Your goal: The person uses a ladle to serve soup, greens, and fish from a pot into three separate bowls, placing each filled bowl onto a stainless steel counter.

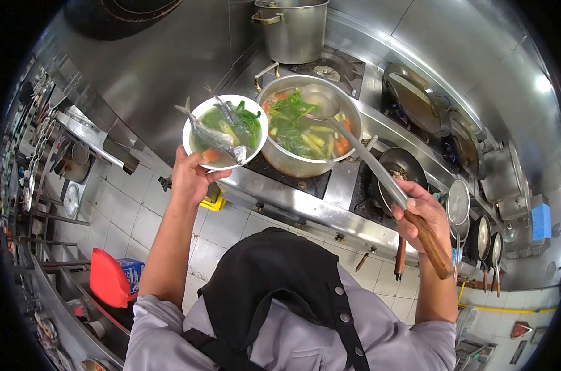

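held items, seen from my remote seat. one white bowl (188,135), in the left hand (197,178): fingers closed under and around its near left rim, kept close to level, i judge, so the broth stays in. it sits at the left edge of the large soup pot (296,165), likely to keep any drip short. one ladle (379,170), in the right hand (421,213): fingers wrapped where metal shaft meets wooden handle (the long shaft, i suppose, spares the skin from heat). its cup rests at the far side inside the pot, among greens and orange pieces.

count: two hands, both occupied, neither spread wide. one bowl, holding two pieces of fish (212,134) and some leafy greens (249,123). one ladle. one soup pot, on the stove's near left. one tall pot (296,37), beyond it. one small pan (418,164), to the right. two woks (407,102), far right. orange pieces in the broth: several, too tangled to number.
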Motion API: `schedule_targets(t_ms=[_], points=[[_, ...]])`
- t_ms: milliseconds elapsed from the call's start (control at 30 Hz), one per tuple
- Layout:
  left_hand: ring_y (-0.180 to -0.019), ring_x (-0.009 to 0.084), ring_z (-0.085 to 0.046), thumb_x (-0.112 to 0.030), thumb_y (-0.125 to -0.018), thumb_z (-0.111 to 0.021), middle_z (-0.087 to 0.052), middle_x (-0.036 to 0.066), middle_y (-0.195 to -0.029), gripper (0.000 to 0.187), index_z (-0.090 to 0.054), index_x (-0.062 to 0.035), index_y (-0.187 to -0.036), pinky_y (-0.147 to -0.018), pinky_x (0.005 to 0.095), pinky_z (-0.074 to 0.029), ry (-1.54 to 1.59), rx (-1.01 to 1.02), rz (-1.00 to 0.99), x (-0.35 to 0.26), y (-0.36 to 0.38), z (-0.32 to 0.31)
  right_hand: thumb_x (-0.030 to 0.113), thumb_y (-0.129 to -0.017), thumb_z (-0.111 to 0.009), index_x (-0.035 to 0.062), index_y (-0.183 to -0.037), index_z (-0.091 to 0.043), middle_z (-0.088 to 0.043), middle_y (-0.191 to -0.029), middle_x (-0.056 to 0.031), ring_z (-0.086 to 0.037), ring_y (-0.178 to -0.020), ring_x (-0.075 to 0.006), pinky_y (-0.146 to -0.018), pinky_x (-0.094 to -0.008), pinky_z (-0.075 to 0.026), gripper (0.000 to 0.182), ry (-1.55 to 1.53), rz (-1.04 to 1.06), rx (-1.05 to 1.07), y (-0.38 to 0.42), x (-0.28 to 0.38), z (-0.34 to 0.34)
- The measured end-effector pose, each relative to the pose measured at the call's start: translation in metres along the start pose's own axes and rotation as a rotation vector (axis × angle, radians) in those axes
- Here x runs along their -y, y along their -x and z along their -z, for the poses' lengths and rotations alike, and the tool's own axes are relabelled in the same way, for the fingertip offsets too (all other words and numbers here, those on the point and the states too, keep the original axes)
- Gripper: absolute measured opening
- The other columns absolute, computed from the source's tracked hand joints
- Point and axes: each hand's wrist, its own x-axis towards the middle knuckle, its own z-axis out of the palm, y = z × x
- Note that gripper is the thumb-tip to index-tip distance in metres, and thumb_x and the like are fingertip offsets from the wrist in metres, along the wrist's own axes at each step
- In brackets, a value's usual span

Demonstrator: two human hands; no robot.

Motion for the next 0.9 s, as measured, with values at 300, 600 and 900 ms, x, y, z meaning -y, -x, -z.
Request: schedule_targets(t_ms=[300,600,900], points=[[-0.102,0.0396,-0.064,-0.001,-0.077,-0.049,-0.051,0.024,-0.123,0.057,-0.029,-0.0039,-0.131,-0.070,0.0526,-0.063,0.014,0.062,0.071,-0.001,-0.013,-0.013,0.003,-0.087,-0.056,-0.0085,-0.138,-0.041,-0.060,-0.081,-0.0244,-0.052,-0.039,-0.0164,-0.034,-0.0245,-0.043,0.054,0.006,0.076,0.127,0.050,0.013,-0.046],[-0.101,0.0369,-0.062,-0.002,-0.080,-0.053,-0.051,0.025,-0.118,0.059,-0.023,-0.0025,-0.131,-0.074,0.0544,-0.062,0.045,0.119,0.117,0.008,-0.024,-0.020,0.007,-0.081,-0.069,-0.0073,-0.134,-0.048,-0.064,-0.081,-0.0177,-0.055,-0.044,-0.0151,-0.037,-0.0231,-0.045,0.058,0.246,0.018,0.051,0.063,-0.007,-0.075],[-0.102,0.0345,-0.061,-0.007,-0.083,-0.056,-0.052,0.021,-0.118,0.054,-0.028,-0.0055,-0.128,-0.082,0.0535,-0.059,0.026,0.078,0.150,0.016,-0.035,-0.046,-0.006,-0.078,-0.067,0.0005,-0.139,-0.050,-0.062,-0.093,-0.0072,-0.051,-0.067,-0.0079,-0.059,-0.0229,-0.045,0.064,1.081,0.250,-0.023,0.050,-0.035,-0.026]])
